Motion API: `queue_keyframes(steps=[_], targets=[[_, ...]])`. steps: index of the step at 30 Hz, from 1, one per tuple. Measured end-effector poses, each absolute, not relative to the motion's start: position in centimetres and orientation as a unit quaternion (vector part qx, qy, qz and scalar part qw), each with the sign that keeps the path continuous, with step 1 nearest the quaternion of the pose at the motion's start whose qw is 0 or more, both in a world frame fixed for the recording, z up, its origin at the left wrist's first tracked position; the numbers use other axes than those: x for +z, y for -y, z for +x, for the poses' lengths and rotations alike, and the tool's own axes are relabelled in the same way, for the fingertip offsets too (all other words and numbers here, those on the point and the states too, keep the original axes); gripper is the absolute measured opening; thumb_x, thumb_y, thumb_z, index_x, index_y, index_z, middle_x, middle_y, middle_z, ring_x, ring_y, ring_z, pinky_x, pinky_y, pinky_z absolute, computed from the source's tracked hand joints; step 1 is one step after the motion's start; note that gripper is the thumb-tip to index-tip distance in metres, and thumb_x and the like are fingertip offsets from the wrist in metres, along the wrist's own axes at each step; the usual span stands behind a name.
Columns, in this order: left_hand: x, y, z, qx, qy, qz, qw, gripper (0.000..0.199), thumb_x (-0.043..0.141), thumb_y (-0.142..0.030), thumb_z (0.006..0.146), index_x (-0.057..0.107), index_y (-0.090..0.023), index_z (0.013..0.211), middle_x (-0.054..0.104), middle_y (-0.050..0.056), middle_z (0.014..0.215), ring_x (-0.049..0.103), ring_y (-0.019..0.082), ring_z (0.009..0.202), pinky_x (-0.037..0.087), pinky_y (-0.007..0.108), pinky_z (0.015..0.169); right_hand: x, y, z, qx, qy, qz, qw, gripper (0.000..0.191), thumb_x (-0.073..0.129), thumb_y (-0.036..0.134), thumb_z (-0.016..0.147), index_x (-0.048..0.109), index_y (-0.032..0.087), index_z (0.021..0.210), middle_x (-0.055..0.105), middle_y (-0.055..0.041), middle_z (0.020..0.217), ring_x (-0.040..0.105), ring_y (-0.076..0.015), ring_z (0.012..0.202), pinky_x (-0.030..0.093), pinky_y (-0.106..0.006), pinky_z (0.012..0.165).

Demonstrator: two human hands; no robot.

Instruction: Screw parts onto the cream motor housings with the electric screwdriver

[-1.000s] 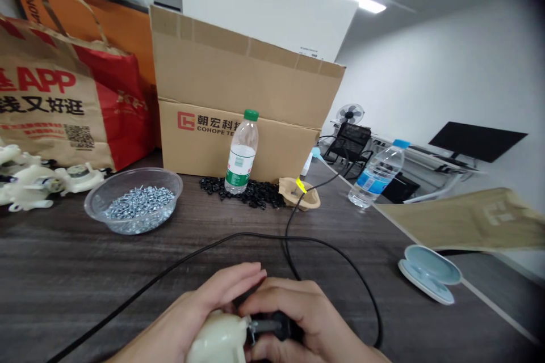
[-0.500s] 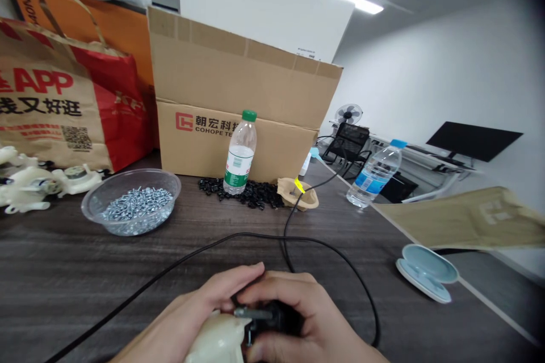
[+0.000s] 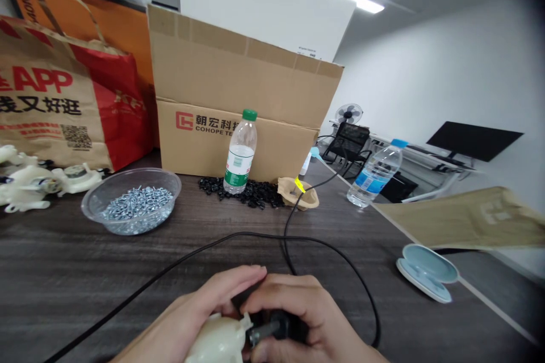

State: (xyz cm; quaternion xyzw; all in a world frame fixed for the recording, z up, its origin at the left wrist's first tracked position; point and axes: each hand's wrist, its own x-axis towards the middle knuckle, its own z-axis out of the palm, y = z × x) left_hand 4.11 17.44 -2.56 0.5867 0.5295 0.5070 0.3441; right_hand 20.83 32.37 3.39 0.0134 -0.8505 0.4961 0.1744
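My left hand [image 3: 193, 309] is closed around a cream plastic housing [image 3: 219, 341] low in the middle of the view. Close against it, my right hand [image 3: 309, 315] grips a black screwdriver [image 3: 281, 326] whose metal shaft points left at the housing's edge. The shaft's tip lies beside a small tab of the housing, and the right thumb and forefinger sit around that spot. Whether the tip touches a screw there, I cannot tell. Part of the tool and the underside of the housing are hidden by my fingers.
A clear bowl of screws [image 3: 136, 207] stands left, near more cream housings [image 3: 34, 184]. Small black parts [image 3: 259, 195] lie around a green-capped bottle [image 3: 241, 153] before a cardboard box [image 3: 191, 150]. A black cable [image 3: 238, 234] crosses the table; a blue case [image 3: 428, 272] lies right.
The screwdriver's shaft has tilted and dropped from above the screw to the housing's edge. The screw seen between the fingers earlier is now hidden. Both hands stay nearly in place.
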Motion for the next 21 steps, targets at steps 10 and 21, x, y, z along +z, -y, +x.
queue_keyframes(steps=[10,21], targets=[[-2.0,-17.0,4.1,0.521,-0.514,0.580,0.356,0.081,0.080,-0.017,0.079,0.052,-0.043,0.150,0.057,0.000,0.153,0.072,0.023,0.114,0.058,0.028,0.101,5.0,-30.9,21.6,0.443,0.873,0.001,0.203,0.051,0.054,0.068,0.100,0.079,0.023,0.096,0.069,-0.0080,0.084,0.064,-0.0174,0.073,0.055,-0.025,0.069],[-2.2,-17.1,3.9,0.519,-0.511,0.586,0.356,0.080,0.078,-0.016,0.079,0.051,-0.039,0.151,0.057,0.004,0.153,0.072,0.024,0.113,0.059,0.028,0.098,4.1,-31.6,21.4,0.461,0.872,0.009,0.162,0.039,0.064,0.056,0.099,0.077,0.019,0.096,0.069,-0.0063,0.089,0.064,-0.0156,0.078,0.051,-0.023,0.072]])
